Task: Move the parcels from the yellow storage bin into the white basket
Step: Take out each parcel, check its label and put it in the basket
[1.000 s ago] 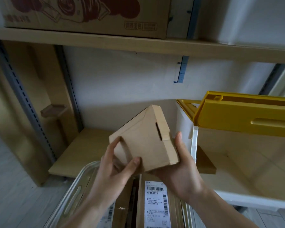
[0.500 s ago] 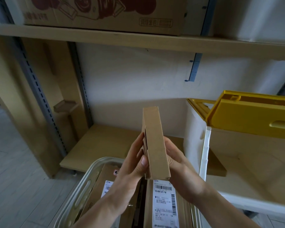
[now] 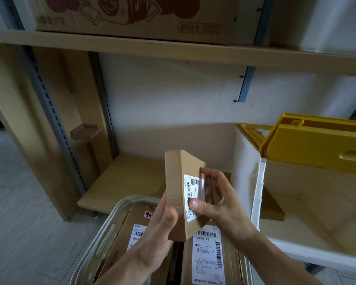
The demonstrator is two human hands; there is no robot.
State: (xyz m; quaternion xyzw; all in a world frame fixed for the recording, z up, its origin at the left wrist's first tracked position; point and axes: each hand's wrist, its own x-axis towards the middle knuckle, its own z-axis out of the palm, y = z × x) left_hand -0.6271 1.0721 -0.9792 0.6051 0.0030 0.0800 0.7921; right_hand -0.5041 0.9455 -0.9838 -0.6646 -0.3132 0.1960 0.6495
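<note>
both hands (image 3: 160, 233) holding parcel (image 3: 178, 194), above basket (image 3: 103, 233)

Left hand (image 3: 160, 229) thumb up and pressing, right hand (image 3: 220, 204) pinching with thumb and curled fingers, forearms converging

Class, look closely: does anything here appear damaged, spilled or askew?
Nothing stands out. Both hands, left hand and right hand, hold a tilted parcel above the white basket, merely mid-handling.

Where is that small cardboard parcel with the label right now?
In the head view, the small parcel sits low and centre, held on edge between the left hand and right hand, above the white basket and left of the yellow storage bin.
</note>
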